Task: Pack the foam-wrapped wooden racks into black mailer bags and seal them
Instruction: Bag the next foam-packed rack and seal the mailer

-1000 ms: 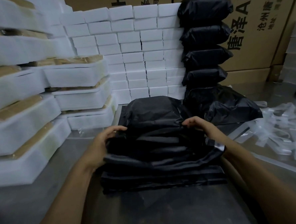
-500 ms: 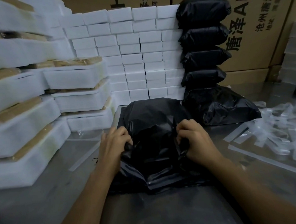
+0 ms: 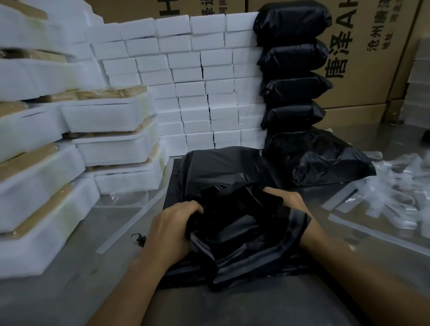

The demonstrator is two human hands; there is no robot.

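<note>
Two hands work low in the centre of the frame, the left hand (image 3: 173,224) and the right hand (image 3: 288,202) each with fingers curled into the bunched mouth of a crumpled, glossy black plastic mailer bag (image 3: 238,227), whose grey seal strip hangs toward the viewer. It lies on the dull grey metal table (image 3: 66,298). This looks like the opening step: the bag is being spread so a rack can go in. Next, one hand would need to let go and reach to the left of the frame for a white foam-wrapped wooden rack (image 3: 122,147). Farther back, right of centre, five filled black bags (image 3: 293,57) stand stacked against brown cardboard cartons (image 3: 367,40).
</note>
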